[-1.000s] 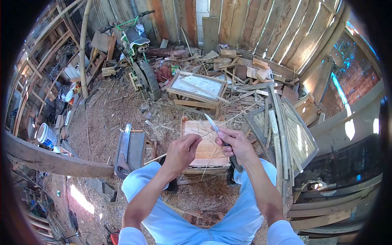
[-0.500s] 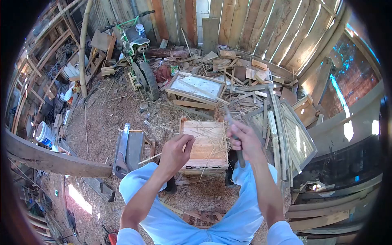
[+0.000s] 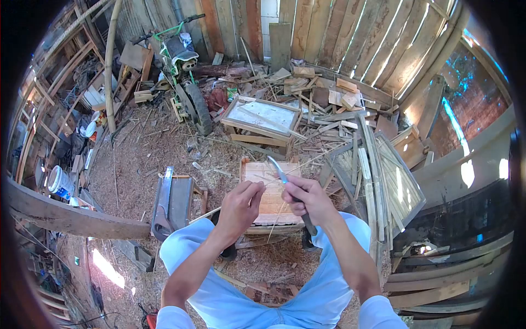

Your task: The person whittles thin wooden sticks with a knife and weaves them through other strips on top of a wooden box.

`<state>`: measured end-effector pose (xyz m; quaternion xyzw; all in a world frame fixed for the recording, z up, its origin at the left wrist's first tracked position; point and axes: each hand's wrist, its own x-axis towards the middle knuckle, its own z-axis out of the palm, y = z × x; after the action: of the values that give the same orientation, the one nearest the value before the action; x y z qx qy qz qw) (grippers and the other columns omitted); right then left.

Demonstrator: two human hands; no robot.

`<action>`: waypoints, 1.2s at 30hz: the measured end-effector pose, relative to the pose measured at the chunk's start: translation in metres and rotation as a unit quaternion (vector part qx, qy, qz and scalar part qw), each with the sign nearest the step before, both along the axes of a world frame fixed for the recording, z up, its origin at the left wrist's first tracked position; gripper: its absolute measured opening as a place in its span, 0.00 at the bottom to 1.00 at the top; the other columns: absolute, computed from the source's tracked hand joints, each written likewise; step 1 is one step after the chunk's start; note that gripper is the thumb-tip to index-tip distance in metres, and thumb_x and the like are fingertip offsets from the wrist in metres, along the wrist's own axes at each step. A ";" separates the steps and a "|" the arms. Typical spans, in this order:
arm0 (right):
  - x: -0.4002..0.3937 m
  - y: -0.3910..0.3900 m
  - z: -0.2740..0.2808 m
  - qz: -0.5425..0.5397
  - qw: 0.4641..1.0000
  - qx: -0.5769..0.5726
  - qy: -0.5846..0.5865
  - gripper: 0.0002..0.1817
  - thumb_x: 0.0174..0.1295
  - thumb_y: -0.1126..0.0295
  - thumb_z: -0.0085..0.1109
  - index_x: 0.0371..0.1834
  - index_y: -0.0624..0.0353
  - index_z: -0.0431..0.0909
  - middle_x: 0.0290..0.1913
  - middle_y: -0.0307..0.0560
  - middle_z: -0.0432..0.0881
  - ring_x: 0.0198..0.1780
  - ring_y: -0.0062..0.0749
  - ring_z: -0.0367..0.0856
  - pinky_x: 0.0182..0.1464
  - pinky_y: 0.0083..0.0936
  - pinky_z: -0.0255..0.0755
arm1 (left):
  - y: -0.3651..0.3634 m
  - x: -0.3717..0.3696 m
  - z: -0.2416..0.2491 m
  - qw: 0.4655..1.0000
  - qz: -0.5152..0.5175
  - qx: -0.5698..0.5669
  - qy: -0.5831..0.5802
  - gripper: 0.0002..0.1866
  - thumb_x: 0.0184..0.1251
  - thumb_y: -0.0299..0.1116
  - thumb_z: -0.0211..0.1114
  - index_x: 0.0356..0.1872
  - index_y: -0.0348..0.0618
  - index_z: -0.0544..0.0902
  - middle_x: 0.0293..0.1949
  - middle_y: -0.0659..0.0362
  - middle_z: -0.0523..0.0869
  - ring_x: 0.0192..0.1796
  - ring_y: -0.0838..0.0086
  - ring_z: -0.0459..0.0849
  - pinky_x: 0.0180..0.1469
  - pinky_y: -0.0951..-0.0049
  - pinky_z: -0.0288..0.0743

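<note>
My right hand (image 3: 311,200) is closed around the dark handle of a knife (image 3: 280,172). Its curved metal blade points up and to the left. Thumb and fingers of my left hand (image 3: 239,206) pinch a thin wooden strip (image 3: 204,216), whose lower end shows beyond that hand. Past the fingers, the strip runs up and right behind the knife. Both hands are close together over a low wooden bench (image 3: 274,207) between my knees, where thin shavings lie.
To the left, a handsaw (image 3: 163,204) rests on a dark-topped stool (image 3: 181,202). Ahead stands a framed pale-topped table (image 3: 261,116), beside a scrap wood pile (image 3: 348,98). A small motorbike (image 3: 189,82) is at the back left. Long boards (image 3: 378,181) lean at right.
My right hand has drawn the knife down and left, closer to my left hand. The blade, blurred before, now shows clearly. My left hand has shifted only slightly.
</note>
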<state>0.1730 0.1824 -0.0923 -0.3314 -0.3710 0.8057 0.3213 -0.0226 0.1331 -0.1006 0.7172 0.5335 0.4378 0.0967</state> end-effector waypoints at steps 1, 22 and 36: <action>-0.003 -0.003 -0.001 0.029 0.999 -0.012 0.033 0.18 0.70 0.67 0.51 0.61 0.56 0.72 0.27 0.34 0.72 0.18 0.10 0.58 0.17 0.08 0.53 | -0.002 0.001 0.006 1.000 0.007 -0.026 0.009 0.03 0.60 0.24 0.64 0.35 0.36 0.81 0.27 0.52 0.81 0.25 0.62 0.80 0.27 0.68 0.73; -0.006 -0.005 -0.001 0.028 0.998 0.018 -0.047 0.16 0.70 0.68 0.50 0.58 0.60 0.73 0.30 0.39 0.78 0.19 0.11 0.61 0.18 0.11 0.54 | -0.006 0.004 0.001 0.999 0.003 -0.018 0.029 0.05 0.59 0.23 0.63 0.36 0.40 0.79 0.28 0.54 0.80 0.32 0.59 0.81 0.32 0.62 0.75; 0.006 0.003 0.006 -0.007 0.995 0.025 -0.093 0.17 0.69 0.69 0.53 0.58 0.64 0.73 0.28 0.37 0.76 0.19 0.11 0.61 0.18 0.10 0.54 | -0.007 0.003 0.000 1.000 -0.001 -0.022 0.010 0.04 0.60 0.25 0.63 0.35 0.39 0.80 0.29 0.53 0.82 0.32 0.57 0.82 0.33 0.62 0.76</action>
<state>0.1785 0.1853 -0.0862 -0.3998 -0.4168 0.7597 0.2990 -0.0197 0.1265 -0.1004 0.7198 0.5429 0.4189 0.1081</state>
